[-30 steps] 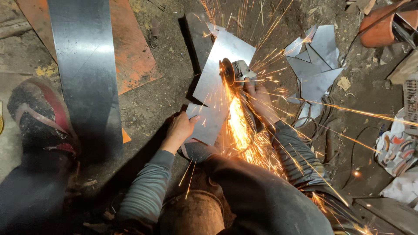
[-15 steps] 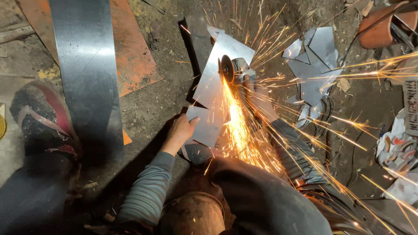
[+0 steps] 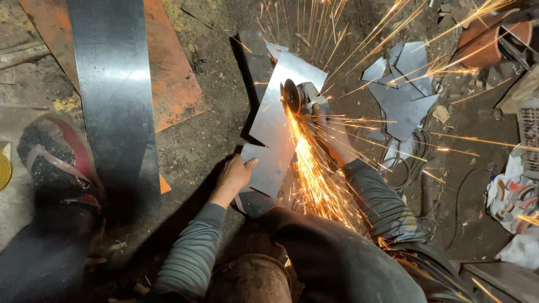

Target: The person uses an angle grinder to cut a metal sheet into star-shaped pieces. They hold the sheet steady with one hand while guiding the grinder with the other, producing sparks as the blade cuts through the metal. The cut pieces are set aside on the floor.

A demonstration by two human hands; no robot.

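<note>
While left hand flat pins sheet, right hand grips grinder, disc upward-left.

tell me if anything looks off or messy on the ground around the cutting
Jagged offcuts of sheet metal lie scattered in a heap right of the grinder, with cable looped under them. Sparks fly over that pile and back onto the person's lap. The sheet being cut has an uneven, notched edge.

Long steel strip, offcuts, bucket
</note>
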